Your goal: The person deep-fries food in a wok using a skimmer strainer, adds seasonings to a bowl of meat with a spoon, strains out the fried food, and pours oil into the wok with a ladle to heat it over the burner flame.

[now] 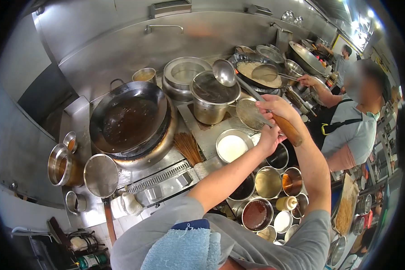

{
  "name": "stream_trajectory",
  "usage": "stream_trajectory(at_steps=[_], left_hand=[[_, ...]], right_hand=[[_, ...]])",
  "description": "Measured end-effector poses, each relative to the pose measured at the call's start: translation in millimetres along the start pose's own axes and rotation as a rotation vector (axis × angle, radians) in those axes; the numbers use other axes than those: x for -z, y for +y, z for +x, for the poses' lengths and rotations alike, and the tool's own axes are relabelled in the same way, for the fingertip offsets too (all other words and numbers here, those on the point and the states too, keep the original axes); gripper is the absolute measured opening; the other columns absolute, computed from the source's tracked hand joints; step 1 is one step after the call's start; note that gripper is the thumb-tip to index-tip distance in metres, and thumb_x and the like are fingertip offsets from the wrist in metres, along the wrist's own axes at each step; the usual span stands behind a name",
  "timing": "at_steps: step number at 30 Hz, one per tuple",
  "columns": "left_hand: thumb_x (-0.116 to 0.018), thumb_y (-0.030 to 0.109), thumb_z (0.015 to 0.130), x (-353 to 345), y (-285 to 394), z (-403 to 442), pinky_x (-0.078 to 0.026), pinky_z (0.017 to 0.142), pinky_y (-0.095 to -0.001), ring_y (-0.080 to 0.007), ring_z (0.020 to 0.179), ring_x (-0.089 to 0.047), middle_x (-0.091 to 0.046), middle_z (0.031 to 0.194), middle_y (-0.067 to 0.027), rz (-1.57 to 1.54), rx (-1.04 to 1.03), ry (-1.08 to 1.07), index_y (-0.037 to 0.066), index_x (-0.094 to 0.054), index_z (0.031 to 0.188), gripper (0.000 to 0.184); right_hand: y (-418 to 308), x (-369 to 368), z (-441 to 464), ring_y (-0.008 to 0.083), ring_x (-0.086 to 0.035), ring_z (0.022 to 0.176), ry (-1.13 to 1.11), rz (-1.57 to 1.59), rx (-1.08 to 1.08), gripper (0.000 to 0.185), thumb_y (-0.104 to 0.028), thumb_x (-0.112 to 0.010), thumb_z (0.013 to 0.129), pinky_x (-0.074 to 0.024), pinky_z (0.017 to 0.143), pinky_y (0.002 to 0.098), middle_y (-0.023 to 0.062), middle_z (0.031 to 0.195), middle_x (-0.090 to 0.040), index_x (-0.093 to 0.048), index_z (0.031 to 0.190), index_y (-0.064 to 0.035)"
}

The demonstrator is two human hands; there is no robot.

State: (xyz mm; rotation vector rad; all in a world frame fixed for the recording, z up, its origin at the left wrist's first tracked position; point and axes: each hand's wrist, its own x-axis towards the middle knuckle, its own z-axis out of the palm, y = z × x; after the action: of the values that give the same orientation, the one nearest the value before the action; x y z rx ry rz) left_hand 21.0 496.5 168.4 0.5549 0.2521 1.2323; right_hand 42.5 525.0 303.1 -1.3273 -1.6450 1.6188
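My right hand is closed around the handle of a ladle. Its metal bowl hangs over the rim of a steel pot of dark liquid, and the wooden grip end slants back along my forearm. Just below, my left hand is closed on the thin metal handle of a round mesh strainer, which lies right of the pot. A steel pot of white liquid is close to my left wrist.
At left, a large wok holds dark liquid. A bamboo brush and another strainer are near it. Several sauce containers stand below my arms. At right, a co-worker holds a strainer over a wok of pale food.
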Motion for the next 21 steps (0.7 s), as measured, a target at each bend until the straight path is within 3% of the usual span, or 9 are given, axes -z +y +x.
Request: stream_trajectory(at_steps=[3, 9, 12, 14, 17, 21], left_hand=[[-0.046, 0.008, 0.089, 2, 1, -11, -0.052, 0.063, -0.0296, -0.0142, 0.07, -0.057, -0.054, 0.088, -0.0022, 0.002, 0.021, 0.126, 0.01, -0.047, 0.093, 0.005], [-0.047, 0.009, 0.088, 14, 3, -25, -0.052, 0.066, -0.0317, -0.0151, 0.075, -0.059, -0.054, 0.088, -0.0033, -0.014, -0.021, 0.151, 0.01, -0.046, 0.092, 0.005], [-0.046, 0.019, 0.094, 33, 0, -22, -0.049, 0.084, -0.0381, -0.0176, 0.099, -0.058, -0.052, 0.112, -0.0068, 0.042, 0.061, 0.023, 0.009, -0.041, 0.115, 0.024], [-0.043, 0.022, 0.096, 38, 5, -25, -0.048, 0.087, -0.0396, -0.0192, 0.102, -0.057, -0.052, 0.115, -0.0084, 0.005, 0.149, -0.031, 0.006, -0.041, 0.118, 0.027], [-0.039, 0.025, 0.097, 42, 25, -48, -0.047, 0.09, -0.0405, -0.021, 0.107, -0.056, -0.052, 0.119, -0.0102, -0.073, 0.288, -0.102, 0.003, -0.042, 0.121, 0.032], [-0.041, 0.03, 0.097, 48, 57, -107, -0.046, 0.092, -0.0403, -0.0226, 0.112, -0.054, -0.052, 0.123, -0.0112, 0.103, 0.388, -0.197, 0.003, -0.044, 0.123, 0.038]], right_hand=[[4, 2, 5, 0.0023, -0.04, 0.047, -0.011, -0.002, -0.042, 0.018, -0.02, -0.063, 0.084, -0.0291, 0.037, 0.0201, -0.0025, 0.067, -0.046, -0.05, 0.083, -0.0077], [16, -16, 8, 0.004, -0.042, 0.046, 0.026, -0.06, 0.035, 0.022, -0.017, -0.064, 0.084, -0.0315, 0.035, 0.0218, -0.0026, 0.063, -0.044, -0.052, 0.096, -0.0035], [24, -27, 4, 0.0044, -0.042, 0.047, 0.047, -0.103, 0.082, 0.027, -0.016, -0.064, 0.083, -0.0323, 0.035, 0.022, -0.0029, 0.062, -0.043, -0.052, 0.103, -0.0022], [26, -30, 9, 0.0043, -0.042, 0.047, 0.04, -0.103, 0.102, 0.029, -0.016, -0.063, 0.084, -0.0325, 0.035, 0.0222, -0.0031, 0.061, -0.043, -0.051, 0.106, -0.0017], [23, -52, 7, 0.0033, -0.04, 0.046, 0.053, 0.119, 0.125, 0.025, -0.013, -0.058, 0.086, -0.0312, 0.034, 0.0204, -0.0028, 0.063, -0.042, -0.049, 0.108, -0.0028], [46, -86, 35, 0.0018, -0.036, 0.046, -0.288, 0.826, 0.149, 0.02, -0.006, -0.051, 0.089, -0.0278, 0.034, 0.0154, 0.0006, 0.071, -0.043, -0.048, 0.108, -0.0036]])
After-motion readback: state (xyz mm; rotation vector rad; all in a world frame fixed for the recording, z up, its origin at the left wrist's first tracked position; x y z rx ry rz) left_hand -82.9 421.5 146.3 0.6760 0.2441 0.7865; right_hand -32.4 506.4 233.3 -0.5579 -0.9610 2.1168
